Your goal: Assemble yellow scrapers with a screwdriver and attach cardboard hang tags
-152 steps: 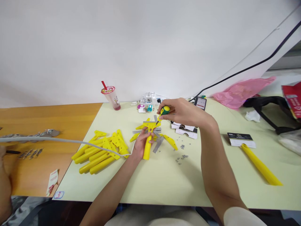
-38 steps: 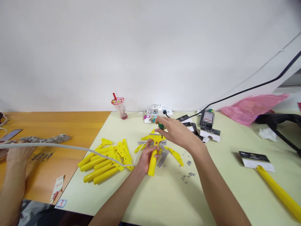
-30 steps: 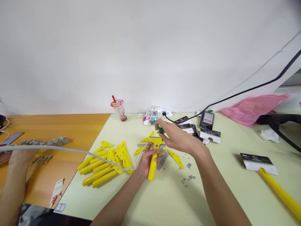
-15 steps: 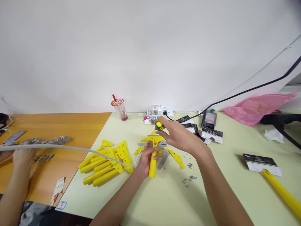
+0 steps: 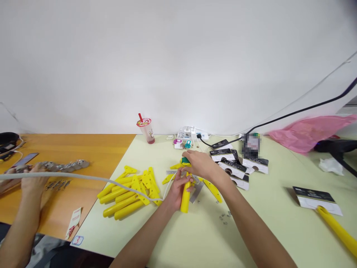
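Observation:
My left hand is wrapped round the yellow handle of a scraper, whose far end is mostly hidden by my hands. Over that end, my right hand grips the green and yellow handle of a screwdriver. The screwdriver's tip is out of sight. Around the scraper lie flat yellow plates and grey metal blades. Small metal screws or nuts are scattered to the right. On the left is a pile of yellow scraper handles.
A white cable crosses the view above the pile. Behind stand a drink cup and a power strip. Black-and-white cards lie right, with another yellow scraper farther out. A co-worker's hands are at the orange table.
My right hand has come down closer to the scraper with the screwdriver and is now nearly touching my left hand. My view has shifted slightly, showing more cards.

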